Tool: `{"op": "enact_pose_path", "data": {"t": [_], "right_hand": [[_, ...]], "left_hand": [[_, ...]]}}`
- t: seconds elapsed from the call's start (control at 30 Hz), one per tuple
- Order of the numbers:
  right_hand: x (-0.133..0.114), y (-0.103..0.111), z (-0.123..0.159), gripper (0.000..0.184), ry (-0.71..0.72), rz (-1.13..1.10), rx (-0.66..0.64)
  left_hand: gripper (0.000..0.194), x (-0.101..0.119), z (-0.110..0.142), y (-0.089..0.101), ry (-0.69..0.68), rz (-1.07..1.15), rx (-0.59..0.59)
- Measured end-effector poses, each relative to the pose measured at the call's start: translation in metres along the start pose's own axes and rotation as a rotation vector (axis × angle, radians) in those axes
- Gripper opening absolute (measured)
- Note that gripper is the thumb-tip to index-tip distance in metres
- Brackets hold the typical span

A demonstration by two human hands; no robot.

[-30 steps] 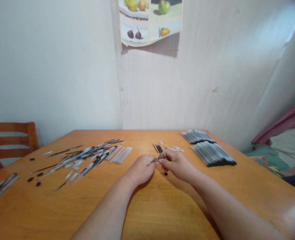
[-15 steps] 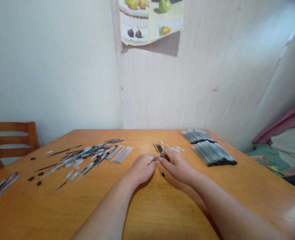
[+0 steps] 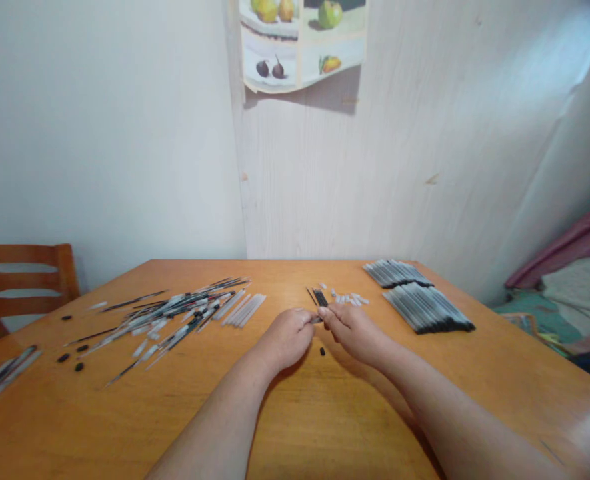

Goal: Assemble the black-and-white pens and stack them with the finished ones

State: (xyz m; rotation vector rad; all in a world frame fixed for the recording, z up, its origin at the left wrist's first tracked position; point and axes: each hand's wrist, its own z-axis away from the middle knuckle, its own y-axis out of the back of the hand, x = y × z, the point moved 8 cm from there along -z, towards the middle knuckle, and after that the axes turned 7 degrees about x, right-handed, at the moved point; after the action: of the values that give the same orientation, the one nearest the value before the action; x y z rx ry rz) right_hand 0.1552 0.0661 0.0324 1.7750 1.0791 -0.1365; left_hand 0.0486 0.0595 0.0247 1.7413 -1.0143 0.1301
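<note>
My left hand (image 3: 289,337) is closed at the middle of the table, its thumb and fingers pinching a thin greyish pen part (image 3: 317,319). Directly opposite, my right hand (image 3: 351,328) closes its fingers on the same part; most of it is hidden in the hands. A small black cap (image 3: 323,351) lies on the wood just below the fingertips. Beyond the hands are several dark refills (image 3: 319,297) side by side, their near ends covered by my right hand. Small whitish pieces (image 3: 351,299) are scattered to the right of them.
A loose heap of pen parts (image 3: 175,317) spreads over the table's left side, beside a row of clear barrels (image 3: 245,310). Black caps (image 3: 79,367) lie near it, with more barrels (image 3: 7,377) at the left edge. Two stacks of black-ended pens (image 3: 427,308) occupy the right.
The small black cap has shifted left across the wood below my right hand. A red bit seen there earlier is out of sight. My right fingers have closed further around the pen part.
</note>
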Motion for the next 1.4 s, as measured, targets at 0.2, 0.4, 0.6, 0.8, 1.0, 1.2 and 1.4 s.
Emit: {"op": "enact_pose_path", "data": {"t": [0.2,0.4,0.6,0.8,1.0,1.2,1.4], "right_hand": [[-0.002,0.002,0.001,0.029,-0.015,-0.011,-0.024],[-0.005,0.003,0.0,0.036,-0.02,-0.06,-0.019],[-0.002,0.01,-0.001,0.025,-0.009,-0.018,0.05],[0.009,0.02,-0.005,0.028,-0.031,-0.007,0.084],[0.014,0.014,-0.007,0.033,-0.028,-0.022,0.09],[0.02,0.017,-0.008,0.034,-0.062,-0.08,0.128],[0.021,0.021,-0.008,0.035,-0.113,-0.158,0.151]], "left_hand": [[0.028,-0.001,0.0,0.001,0.021,-0.017,0.001],[0.031,0.002,0.0,0.001,0.003,0.03,0.003],[0.033,0.007,0.001,0.008,0.008,0.155,0.076],[0.032,0.004,0.002,0.007,0.043,0.124,0.031],[0.024,0.001,0.003,0.01,0.035,-0.007,0.082],[0.033,0.004,0.003,0.014,0.054,0.004,0.081],[0.038,-0.003,0.004,0.009,0.094,0.016,0.036]]}}
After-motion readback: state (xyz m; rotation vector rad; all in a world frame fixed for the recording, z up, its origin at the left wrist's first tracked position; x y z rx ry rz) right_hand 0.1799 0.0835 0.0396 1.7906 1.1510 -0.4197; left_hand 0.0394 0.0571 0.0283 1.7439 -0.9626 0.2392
